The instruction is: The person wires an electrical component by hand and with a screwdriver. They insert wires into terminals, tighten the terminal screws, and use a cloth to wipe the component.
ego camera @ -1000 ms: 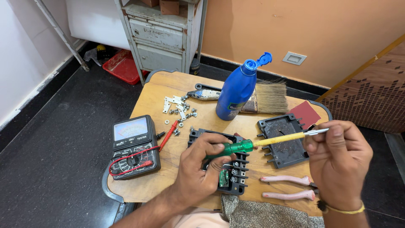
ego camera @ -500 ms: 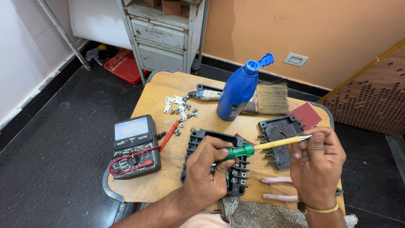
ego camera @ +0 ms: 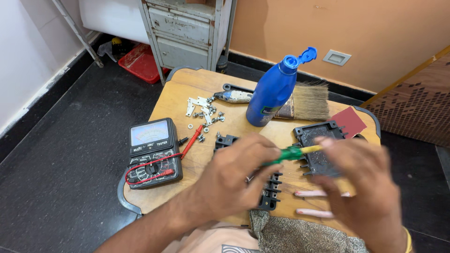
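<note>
Head view looks down on a small wooden table (ego camera: 178, 100) with rounded corners, standing on a dark floor. Both hands meet near the table's centre, blurred by motion. At about 7 o'clock from the centre, the left hand (ego camera: 234, 180) is curled around the green handle of a screwdriver (ego camera: 293, 152), whose yellow section runs out toward 3 o'clock. That hand lies over a black terminal block (ego camera: 271, 189), hiding most of it; only the block's edges and metal tabs show beneath the knuckles. At 4 o'clock, the right hand (ego camera: 363, 185) has its fingers bent near the yellow end of the screwdriver; the blur keeps me from telling whether it grips the shaft or only touches it. Just behind this hand lies a black plastic cover (ego camera: 318, 140), flat on the table.

At 9 o'clock sits an analog multimeter (ego camera: 153, 152) with red leads coiled over its face and a red probe (ego camera: 191, 142) beside it. At 11 o'clock lies a scatter of small screws and metal plates (ego camera: 202, 110). At 12 o'clock a blue bottle (ego camera: 271, 96) stands upright with its flip cap open, a wide paintbrush (ego camera: 307, 100) lying behind it. A dark red square sheet (ego camera: 349, 122) lies at 2 o'clock. Pink-handled pliers (ego camera: 309, 204) rest near the front edge, at 5 o'clock.
</note>
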